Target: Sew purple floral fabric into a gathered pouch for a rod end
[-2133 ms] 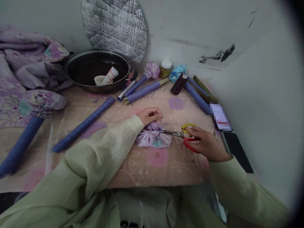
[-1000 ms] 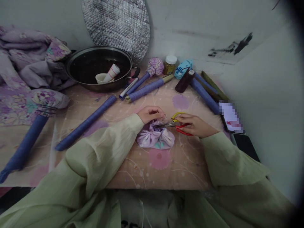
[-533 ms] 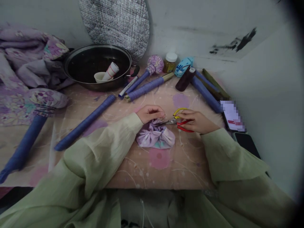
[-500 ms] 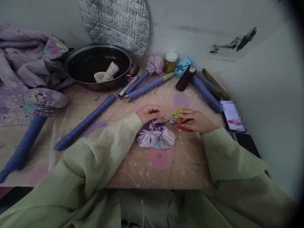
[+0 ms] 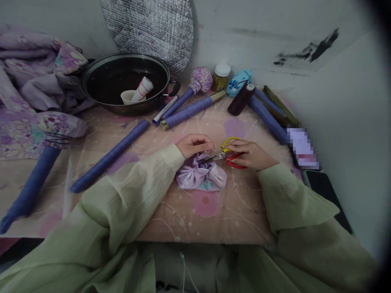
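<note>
In the head view, my right hand (image 5: 249,154) holds a pair of scissors (image 5: 218,156) with one yellow and one red handle. The blades point left into the gathered top of a small lilac floral cloth pouch (image 5: 201,177) on the table. My left hand (image 5: 195,145) is closed in a pinch just above the pouch's puckered opening. Its fingertips hide what they grip, perhaps the cloth edge or a thread; I cannot make it out. The blade tips are partly hidden among the folds.
A dark pan (image 5: 128,106) holding a cup and a rolled piece stands at the back left. Around lie blue-wrapped sticks (image 5: 111,156), a marker (image 5: 165,110), a dark thread spool (image 5: 241,99), a lidded jar (image 5: 220,78), a phone (image 5: 304,148) and a cloth-headed stick (image 5: 38,183).
Both hands stay almost where they were, the scissors still at the pouch. The whole view has shifted slightly.
</note>
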Tool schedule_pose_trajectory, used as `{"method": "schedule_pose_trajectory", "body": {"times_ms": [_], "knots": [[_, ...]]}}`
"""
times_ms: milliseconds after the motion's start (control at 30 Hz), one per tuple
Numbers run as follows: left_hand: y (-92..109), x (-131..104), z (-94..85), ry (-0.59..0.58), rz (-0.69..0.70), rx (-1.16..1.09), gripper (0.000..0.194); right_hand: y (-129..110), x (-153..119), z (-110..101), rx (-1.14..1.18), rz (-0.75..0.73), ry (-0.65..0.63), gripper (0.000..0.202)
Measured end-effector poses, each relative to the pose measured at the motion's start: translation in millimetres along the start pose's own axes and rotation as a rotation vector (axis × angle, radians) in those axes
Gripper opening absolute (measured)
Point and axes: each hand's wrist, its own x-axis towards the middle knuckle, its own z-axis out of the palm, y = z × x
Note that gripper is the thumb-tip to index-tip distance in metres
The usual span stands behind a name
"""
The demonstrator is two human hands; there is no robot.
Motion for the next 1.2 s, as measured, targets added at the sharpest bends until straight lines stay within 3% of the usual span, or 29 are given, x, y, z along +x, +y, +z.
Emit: {"method": "schedule_pose_trajectory", "body": {"times_ms": [1200], "knots": [[-1.7,-0.7,4.3,0.031,-0.069,-0.093,0.040,-13.5,7.4,9.5,-0.114,-0.019,0.067,0.024]]}}
